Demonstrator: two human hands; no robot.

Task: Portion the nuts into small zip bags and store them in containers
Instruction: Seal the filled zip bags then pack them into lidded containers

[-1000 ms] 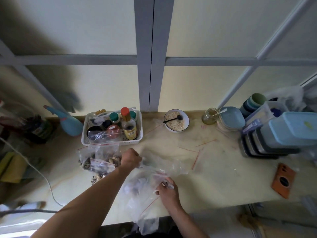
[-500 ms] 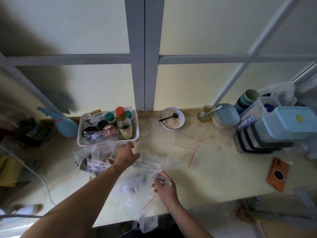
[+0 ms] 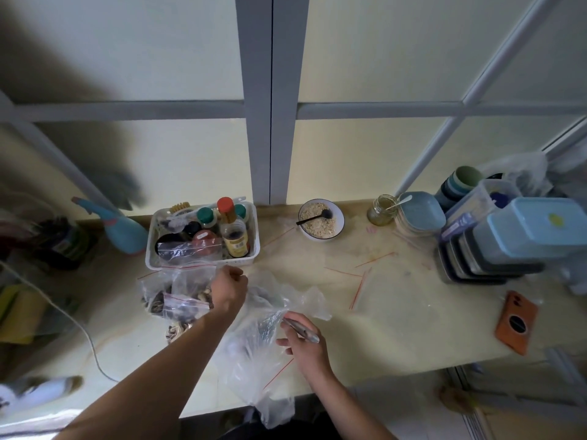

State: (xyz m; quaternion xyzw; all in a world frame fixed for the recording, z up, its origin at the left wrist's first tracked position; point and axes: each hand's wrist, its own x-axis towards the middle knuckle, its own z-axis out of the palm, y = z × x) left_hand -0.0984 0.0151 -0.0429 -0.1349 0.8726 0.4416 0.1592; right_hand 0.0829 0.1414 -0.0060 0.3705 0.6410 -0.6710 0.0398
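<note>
Head view looks down on my two bare arms over the pale surface (image 3: 397, 315). My left hand (image 3: 229, 289) reaches toward the back left, fingers curled, its grip pinching the thin plastic near the front rim of the white basket (image 3: 152, 258); exactly which bag edge it has I cannot tell. My right hand (image 3: 303, 342) is nearer the front edge, loosely curled around a silver pen (image 3: 301, 327) that lies across the fingers, and it touches the big clear bag (image 3: 257, 350) crumpled between my hands, whose lower end hangs over the front edge. Just left of my left hand sits a heap of small zip bags (image 3: 178, 303) with red seal strips, dark nuts (image 3: 203, 295) showing through them. More flat zip bags (image 3: 365, 281) lie toward the middle right of the surface. The basket, at the back left, holds bottles and jars. A bowl (image 3: 321, 219) of pale grain with a dark spoon stands at the back middle, a small glass jar (image 3: 381, 210) to its right. Stacked lidded containers (image 3: 508, 239) fill the back right corner, and an orange phone case (image 3: 516, 322) lies near the right edge.
</note>
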